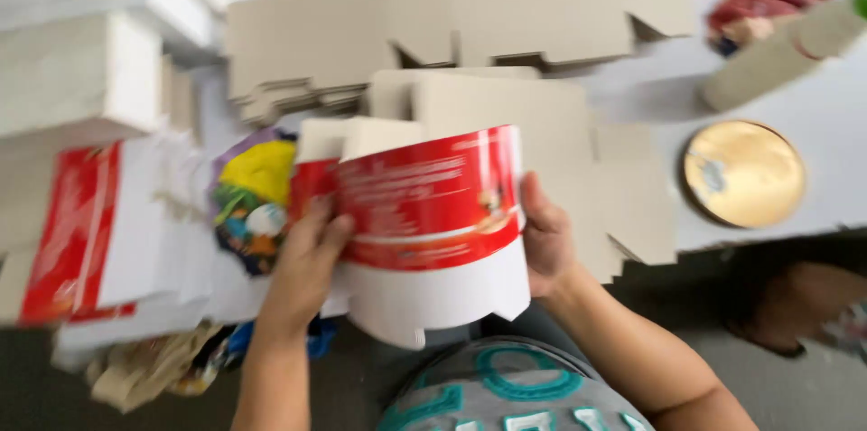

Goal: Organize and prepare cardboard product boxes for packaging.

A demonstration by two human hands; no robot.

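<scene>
Head view: a red-and-white carton blank [432, 223] is gripped at nine o'clock by the left hand [302, 268] and at three o'clock by the right hand [545, 237], both pinching its edges.

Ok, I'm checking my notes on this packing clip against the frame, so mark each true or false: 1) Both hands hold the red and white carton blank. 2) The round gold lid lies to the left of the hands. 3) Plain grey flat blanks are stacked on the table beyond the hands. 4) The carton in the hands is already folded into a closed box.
1) True: the left hand and the right hand grip the red and white carton blank at its two sides.
2) False: the round gold lid lies to the right.
3) True: the grey flat blanks lie in stacks on the table.
4) False: it is an open, curved sheet, not closed.
</scene>
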